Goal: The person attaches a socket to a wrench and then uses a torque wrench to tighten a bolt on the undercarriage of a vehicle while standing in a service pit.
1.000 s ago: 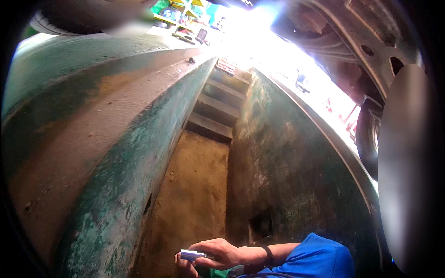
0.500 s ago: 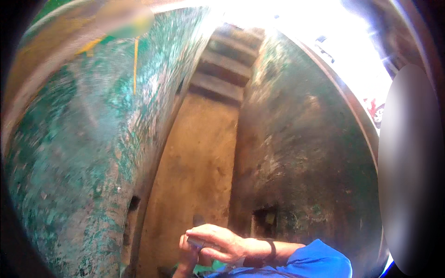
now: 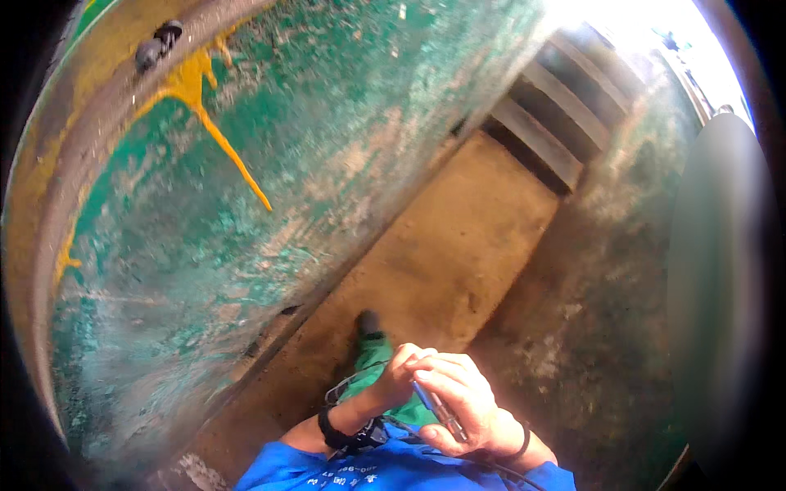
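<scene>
In front of my chest, my two hands meet over my green trousers [image 3: 372, 356]. A slim tool [image 3: 442, 413], blue at its upper end and shiny metal lower down, lies along the palm of my right hand [image 3: 476, 397]; its exact kind does not show. The fingers of that hand curl over it. My left hand [image 3: 399, 376] presses against the right hand's fingertips near the blue end, its own fingers bent. Whether something is inside the left fingers is hidden.
I stand in a narrow pit with a brown floor [image 3: 438, 254]. A worn green wall [image 3: 270, 254] rises on the left, a stained dark wall [image 3: 573, 352] on the right. Concrete steps [image 3: 544, 135] lead up ahead. A small dark object [image 3: 158, 47] sits on the left ledge.
My view has turned left and down, so the steps now appear farther right. Both hands sit farther right in the picture, and my left forearm, trousers and shoe have come into sight.
</scene>
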A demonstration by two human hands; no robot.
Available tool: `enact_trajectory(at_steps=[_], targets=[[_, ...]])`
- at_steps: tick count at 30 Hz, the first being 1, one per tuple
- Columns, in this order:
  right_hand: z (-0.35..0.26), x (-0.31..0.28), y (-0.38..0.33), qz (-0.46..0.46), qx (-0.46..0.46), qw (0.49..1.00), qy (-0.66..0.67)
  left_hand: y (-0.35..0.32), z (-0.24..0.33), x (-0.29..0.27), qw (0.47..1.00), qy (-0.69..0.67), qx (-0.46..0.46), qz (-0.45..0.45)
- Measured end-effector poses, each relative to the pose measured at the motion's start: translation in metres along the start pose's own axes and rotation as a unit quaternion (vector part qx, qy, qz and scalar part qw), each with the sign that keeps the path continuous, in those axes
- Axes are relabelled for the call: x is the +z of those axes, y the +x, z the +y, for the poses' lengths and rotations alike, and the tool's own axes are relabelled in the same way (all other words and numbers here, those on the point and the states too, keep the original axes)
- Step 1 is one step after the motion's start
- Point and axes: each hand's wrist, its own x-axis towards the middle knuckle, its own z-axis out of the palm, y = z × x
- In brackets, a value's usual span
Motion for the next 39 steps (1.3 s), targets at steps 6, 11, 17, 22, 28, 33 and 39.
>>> enact_trajectory(at_steps=[6,11,17,22,28,33,39], targets=[[0.043,-0.043,0.093,-0.049,-0.054,0.997,-0.017,0.068,-0.049,-0.030,0.999,-0.011,-0.049,0.015],[0.072,-0.061,0.166,-0.111,-0.142,0.983,0.046,0.138,0.047,-0.081,0.929,-0.301,-0.200,0.079],[0.089,-0.038,0.240,-0.229,-0.306,0.910,0.160,0.104,0.040,-0.063,0.913,-0.317,-0.094,0.240],[0.073,-0.028,0.281,-0.224,-0.418,0.848,0.236,0.120,0.060,-0.028,0.876,-0.209,-0.114,0.418],[0.021,-0.050,0.282,-0.237,-0.395,0.846,0.269,0.164,0.062,0.022,0.787,-0.085,-0.153,0.592],[0.019,-0.057,0.311,-0.218,-0.372,0.871,0.235,0.202,0.047,0.035,0.702,-0.015,-0.183,0.688],[0.015,-0.056,0.301,-0.291,-0.401,0.840,0.222,0.191,0.056,0.065,0.581,-0.116,-0.245,0.767]])
